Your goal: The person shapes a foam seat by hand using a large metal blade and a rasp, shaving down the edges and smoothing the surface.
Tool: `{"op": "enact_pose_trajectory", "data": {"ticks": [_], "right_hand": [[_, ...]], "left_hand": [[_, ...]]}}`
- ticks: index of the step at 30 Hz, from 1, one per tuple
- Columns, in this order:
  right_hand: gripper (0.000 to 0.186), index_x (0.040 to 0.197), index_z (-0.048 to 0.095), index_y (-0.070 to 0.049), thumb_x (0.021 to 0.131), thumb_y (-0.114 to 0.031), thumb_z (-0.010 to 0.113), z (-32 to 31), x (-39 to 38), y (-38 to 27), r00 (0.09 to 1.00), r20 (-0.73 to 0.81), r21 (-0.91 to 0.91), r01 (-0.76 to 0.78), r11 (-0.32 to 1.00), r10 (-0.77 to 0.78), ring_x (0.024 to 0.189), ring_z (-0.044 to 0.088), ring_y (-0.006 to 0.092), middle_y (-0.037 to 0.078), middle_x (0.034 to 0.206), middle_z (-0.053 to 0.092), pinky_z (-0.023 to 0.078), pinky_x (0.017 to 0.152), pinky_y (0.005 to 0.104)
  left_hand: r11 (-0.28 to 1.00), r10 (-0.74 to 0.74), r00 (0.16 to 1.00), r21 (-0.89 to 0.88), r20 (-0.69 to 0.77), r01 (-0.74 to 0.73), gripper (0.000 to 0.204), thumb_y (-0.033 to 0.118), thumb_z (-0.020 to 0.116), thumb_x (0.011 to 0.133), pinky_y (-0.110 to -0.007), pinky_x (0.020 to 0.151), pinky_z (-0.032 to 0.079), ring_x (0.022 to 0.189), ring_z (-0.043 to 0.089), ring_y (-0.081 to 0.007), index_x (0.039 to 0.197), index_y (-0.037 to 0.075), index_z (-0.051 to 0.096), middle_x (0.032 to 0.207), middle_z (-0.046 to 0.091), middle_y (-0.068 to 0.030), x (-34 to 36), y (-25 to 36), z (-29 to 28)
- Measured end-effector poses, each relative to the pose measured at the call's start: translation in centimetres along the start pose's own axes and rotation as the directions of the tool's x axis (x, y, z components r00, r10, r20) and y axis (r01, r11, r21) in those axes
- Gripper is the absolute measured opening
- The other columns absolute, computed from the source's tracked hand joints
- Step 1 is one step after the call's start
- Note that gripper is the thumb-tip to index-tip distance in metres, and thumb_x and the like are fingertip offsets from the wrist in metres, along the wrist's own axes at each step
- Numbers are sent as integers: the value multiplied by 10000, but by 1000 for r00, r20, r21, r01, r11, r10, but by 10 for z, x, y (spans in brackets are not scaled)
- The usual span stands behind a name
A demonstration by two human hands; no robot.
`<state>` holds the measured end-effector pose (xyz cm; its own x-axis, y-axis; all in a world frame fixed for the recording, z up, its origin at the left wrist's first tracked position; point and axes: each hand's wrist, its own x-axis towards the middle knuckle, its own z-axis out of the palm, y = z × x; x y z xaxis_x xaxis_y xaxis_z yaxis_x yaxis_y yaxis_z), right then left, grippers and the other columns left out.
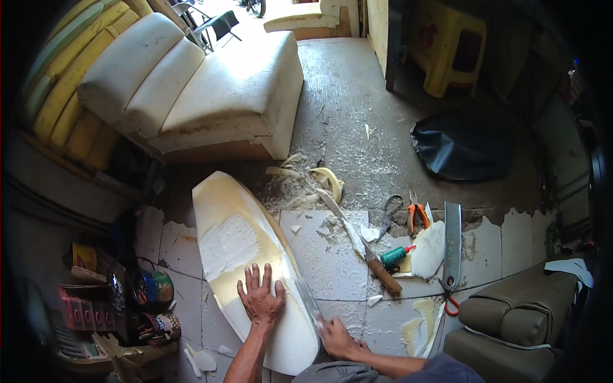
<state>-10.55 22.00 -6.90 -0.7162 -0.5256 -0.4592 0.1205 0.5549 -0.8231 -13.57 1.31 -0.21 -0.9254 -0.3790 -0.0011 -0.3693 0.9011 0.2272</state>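
My left hand (262,295) lies with spread fingers on a long cream and white foam piece (223,204) shaped like a seat pad. My right hand (337,338) is closed on a long metal blade (310,297), which lies along the foam's right edge. Just right of the foam, a long knife (348,223) with a wooden handle (383,274) lies on the tiles, beside a green tube (393,255), orange-handled pliers (418,217) and a long wide metal blade (452,236). Orange-handled scissors (452,304) lie nearby.
A white padded bench (217,108) stands ahead, with yellow foam pieces (70,76) stacked left. A black cover (463,143), a yellow stool (447,57) and an olive padded piece (504,313) are at right. Tools and cans (96,300) crowd the lower left; foam scraps (329,182) litter the floor.
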Motion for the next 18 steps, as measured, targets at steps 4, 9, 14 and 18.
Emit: {"op": "enact_pose_trajectory", "data": {"ticks": [4,9,14,18], "right_hand": [[455,1388,616,-156,1058,-406,428,-9,60,-22,982,-187,91,59,994,-41,852,569,421,268,913,501,473,829,496],[503,1527,454,-172,1065,-359,393,-12,34,-19,999,-3,-22,-44,999,44,967,561,419,280,1018,506,451,953,471],[473,1478,512,-124,1027,-266,485,-11,56,-25,979,-180,40,106,994,-97,797,541,434,273,855,510,470,816,491],[444,1441,547,-101,1021,-237,496,-9,65,-31,980,-158,-32,118,992,-122,800,529,397,244,868,507,465,798,468]], "left_hand": [[1000,-7,1000,27,22,6,598,387,559,910,-569,1215,126,1493,312,-360,1464,163,547,1547,442,-200,-2,0,0],[999,-24,999,31,29,23,585,379,567,904,-577,1206,140,1482,333,-362,1446,159,568,1533,457,-205,4,-1,1],[999,9,1000,48,5,-10,600,359,556,907,-567,1205,162,1479,335,-364,1471,157,534,1542,439,-217,2,1,-2],[999,-19,999,35,41,18,595,367,554,910,-566,1206,159,1481,334,-362,1468,160,538,1539,447,-212,-2,1,-5]]}}
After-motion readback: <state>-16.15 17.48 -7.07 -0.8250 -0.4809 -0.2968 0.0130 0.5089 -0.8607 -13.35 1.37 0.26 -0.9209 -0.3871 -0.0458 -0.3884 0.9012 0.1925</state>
